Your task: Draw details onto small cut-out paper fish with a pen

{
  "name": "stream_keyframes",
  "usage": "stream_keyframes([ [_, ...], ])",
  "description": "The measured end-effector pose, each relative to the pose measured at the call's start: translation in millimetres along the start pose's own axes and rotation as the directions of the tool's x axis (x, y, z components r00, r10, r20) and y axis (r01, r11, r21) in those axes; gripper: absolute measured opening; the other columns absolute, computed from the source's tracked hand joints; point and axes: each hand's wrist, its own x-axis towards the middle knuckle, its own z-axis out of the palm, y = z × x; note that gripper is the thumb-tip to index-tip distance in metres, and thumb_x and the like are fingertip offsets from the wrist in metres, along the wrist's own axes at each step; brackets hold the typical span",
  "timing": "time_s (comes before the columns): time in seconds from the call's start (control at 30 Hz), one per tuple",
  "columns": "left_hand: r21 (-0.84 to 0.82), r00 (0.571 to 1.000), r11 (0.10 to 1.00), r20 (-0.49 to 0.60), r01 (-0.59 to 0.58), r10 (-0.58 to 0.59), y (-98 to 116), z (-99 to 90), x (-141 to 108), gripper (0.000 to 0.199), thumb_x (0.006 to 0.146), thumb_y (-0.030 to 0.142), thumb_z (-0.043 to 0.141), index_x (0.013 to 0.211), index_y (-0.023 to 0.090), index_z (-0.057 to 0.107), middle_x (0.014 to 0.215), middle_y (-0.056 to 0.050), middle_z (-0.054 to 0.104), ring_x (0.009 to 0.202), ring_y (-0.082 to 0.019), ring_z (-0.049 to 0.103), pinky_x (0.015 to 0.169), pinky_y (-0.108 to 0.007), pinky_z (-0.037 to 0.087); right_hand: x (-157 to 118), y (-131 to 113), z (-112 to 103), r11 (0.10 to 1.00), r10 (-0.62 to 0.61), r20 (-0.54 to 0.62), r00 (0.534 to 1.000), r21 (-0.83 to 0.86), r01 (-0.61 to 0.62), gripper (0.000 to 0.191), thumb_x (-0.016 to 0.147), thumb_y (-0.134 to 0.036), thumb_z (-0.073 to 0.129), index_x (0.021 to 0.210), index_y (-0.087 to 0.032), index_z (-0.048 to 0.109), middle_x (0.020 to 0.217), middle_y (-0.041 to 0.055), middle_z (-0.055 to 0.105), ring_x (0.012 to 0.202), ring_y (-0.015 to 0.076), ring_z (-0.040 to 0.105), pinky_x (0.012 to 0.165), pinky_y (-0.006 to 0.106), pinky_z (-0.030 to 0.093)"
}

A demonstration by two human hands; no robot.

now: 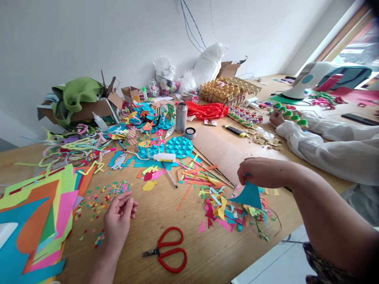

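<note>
My right hand (262,172) pinches a piece of blue paper (250,195) with a curved edge, just above a pile of colourful paper scraps (220,209). My left hand (120,215) is over the table, fingers curled and thumb pressed against them; whatever they may hold is hidden. Tiny paper bits (93,201) lie beside that hand. Between my two hands, closer to the table's front edge, rest red-handled scissors (171,250) with their blades together. Yellow paper fish (149,185) and a pen (170,175) lie farther back.
Coloured paper sheets (44,213) are stacked at left. Behind are a glue bottle (164,157), a blue scaly disc (179,147), a metal flask (181,118), cardboard (217,152) and a utility knife (235,131). At right, a co-worker's white sleeves (316,146) reach over the table.
</note>
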Motion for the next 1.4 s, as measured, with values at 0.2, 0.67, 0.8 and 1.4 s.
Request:
stream_keyframes([
  [0.2,0.006,1.000,1.000,-0.004,-0.008,0.008,-0.7,-1.2,1.7,0.036,0.076,0.045,0.070,0.096,0.016,0.062,0.067,-0.002,0.066,0.050,-0.013,0.057,0.040,-0.022,0.048,22.2,23.1,-11.3,0.936,0.170,-0.203,0.964,0.340,-0.093,0.026,0.080,-0.013,0.054,0.085,-0.022,0.077,0.070,0.0007,0.071,0.061,0.0156,0.063,0.058,0.025,0.044],
  [0.67,0.022,1.000,1.000,-0.012,0.003,-0.002,-2.8,-0.4,1.5,0.036,0.075,0.046,0.070,0.095,0.016,0.062,0.066,-0.001,0.066,0.049,-0.014,0.058,0.041,-0.022,0.048,32.8,-45.7,60.4,0.967,0.073,-0.722,0.689,0.221,0.129,0.038,0.098,-0.035,0.047,0.132,-0.020,0.055,0.133,0.0154,0.055,0.124,0.0275,0.051,0.103,0.045,0.042],
  [0.8,0.019,1.000,1.000,0.001,-0.002,0.002,-4.4,-1.4,1.1,0.036,0.075,0.045,0.070,0.095,0.016,0.063,0.067,-0.001,0.066,0.050,-0.014,0.058,0.041,-0.022,0.048,13.9,-91.5,95.9,0.958,-0.180,-0.624,0.760,0.063,0.279,0.049,0.093,-0.047,0.054,0.136,-0.025,0.054,0.144,0.0127,0.051,0.138,0.0340,0.036,0.111,0.059,0.026],
  [1.4,0.006,1.000,1.000,0.012,-0.012,0.012,-5.3,-2.1,2.1,0.033,0.075,0.042,0.072,0.095,0.017,0.064,0.068,-0.001,0.066,0.051,-0.014,0.058,0.042,-0.022,0.049,-41.1,-69.9,166.2,0.999,0.026,-0.614,0.789,0.034,-0.007,0.034,0.097,-0.035,0.051,0.126,-0.022,0.063,0.129,0.0122,0.062,0.125,0.0295,0.051,0.107,0.051,0.036],
])
